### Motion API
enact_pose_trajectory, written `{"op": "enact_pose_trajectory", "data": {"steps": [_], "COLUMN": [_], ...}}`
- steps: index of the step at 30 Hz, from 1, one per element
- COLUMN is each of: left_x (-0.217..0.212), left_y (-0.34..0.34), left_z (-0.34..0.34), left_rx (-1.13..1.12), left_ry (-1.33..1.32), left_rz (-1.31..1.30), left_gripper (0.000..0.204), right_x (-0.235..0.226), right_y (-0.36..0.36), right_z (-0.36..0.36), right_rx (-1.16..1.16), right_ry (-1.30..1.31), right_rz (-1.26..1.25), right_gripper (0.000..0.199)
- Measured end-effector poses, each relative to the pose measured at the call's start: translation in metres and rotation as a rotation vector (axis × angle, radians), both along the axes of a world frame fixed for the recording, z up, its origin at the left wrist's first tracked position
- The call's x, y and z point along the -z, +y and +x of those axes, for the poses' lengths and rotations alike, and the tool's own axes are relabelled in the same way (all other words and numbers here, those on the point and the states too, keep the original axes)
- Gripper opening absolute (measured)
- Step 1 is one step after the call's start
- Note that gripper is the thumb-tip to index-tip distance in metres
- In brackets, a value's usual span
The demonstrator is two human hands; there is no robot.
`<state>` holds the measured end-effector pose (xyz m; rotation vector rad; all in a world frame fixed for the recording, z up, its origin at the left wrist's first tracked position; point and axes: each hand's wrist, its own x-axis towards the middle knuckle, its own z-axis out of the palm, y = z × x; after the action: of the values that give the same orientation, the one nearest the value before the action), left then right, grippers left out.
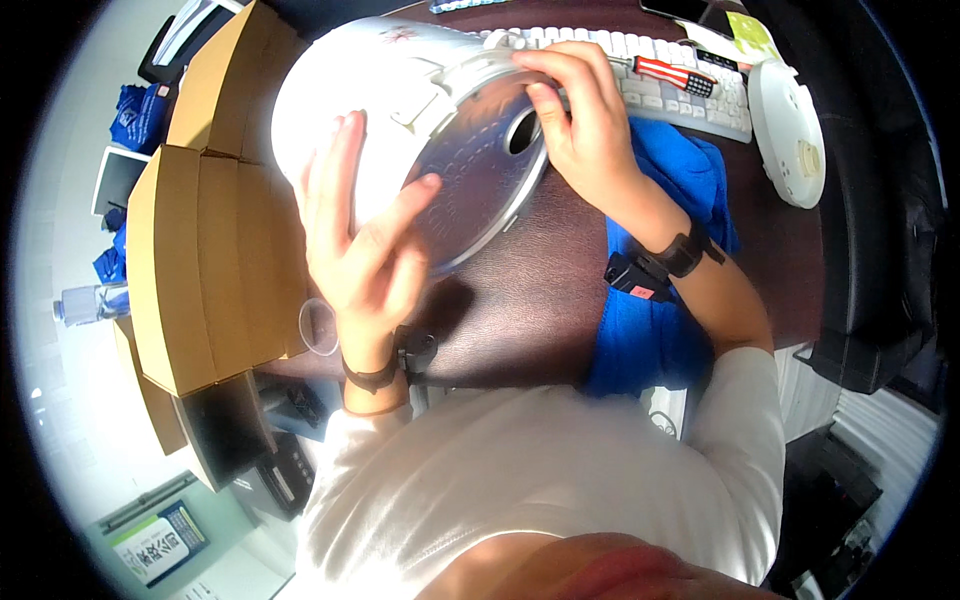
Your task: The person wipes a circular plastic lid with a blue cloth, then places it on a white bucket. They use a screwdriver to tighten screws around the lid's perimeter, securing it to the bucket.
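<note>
A white rice cooker body point(360, 80) lies tipped on its side on the dark brown desk point(540, 310), its round metal base plate point(480, 170) facing me. My left hand point(360, 240) grips the cooker's lower left side, thumb on the plate's rim. My right hand point(580, 110) holds the plate's upper right edge, fingers curled over it beside a dark round hole point(523, 130). Both wrists wear black straps.
A white keyboard point(660, 75) lies behind the cooker with a red-handled screwdriver point(675, 75) on it. A white round lid point(790, 130) rests at the right. A blue cloth point(660, 300) covers the desk's right part. Cardboard boxes point(200, 260) stand at the left.
</note>
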<state>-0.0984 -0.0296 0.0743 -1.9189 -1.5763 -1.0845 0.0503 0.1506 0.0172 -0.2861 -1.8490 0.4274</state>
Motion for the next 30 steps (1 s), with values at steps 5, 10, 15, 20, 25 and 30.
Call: {"op": "enact_pose_trajectory", "data": {"steps": [5,10,15,20,25,30], "left_x": [0.003,0.001,-0.001,0.002,0.006,-0.007], "left_y": [0.001,-0.002,0.002,0.002,0.003,-0.005], "left_z": [0.001,0.003,0.006,0.002,-0.002,0.005], "left_rx": [-0.001,-0.019,-0.015,-0.023,-0.004,-0.022], "left_ry": [-0.018,-0.013,-0.024,0.004,0.03,0.002], "left_rz": [0.017,0.016,0.013,0.025,0.031,-0.049], "left_gripper": [0.039,0.039,0.039,0.039,0.043,0.042], "right_x": [-0.006,0.014,0.049,0.013,-0.018,-0.027], "right_y": [0.012,0.011,0.012,0.005,0.0,0.008], "right_z": [0.031,0.082,0.095,0.111,0.157,0.207], "right_rx": [0.083,0.443,0.447,0.259,0.19,0.169], "right_ry": [-0.188,-0.646,-0.87,-0.758,-0.377,-0.446], "right_rz": [0.043,0.08,0.102,0.058,-0.208,-0.558], "right_gripper": [0.043,0.063,0.06,0.042,0.036,0.034]}}
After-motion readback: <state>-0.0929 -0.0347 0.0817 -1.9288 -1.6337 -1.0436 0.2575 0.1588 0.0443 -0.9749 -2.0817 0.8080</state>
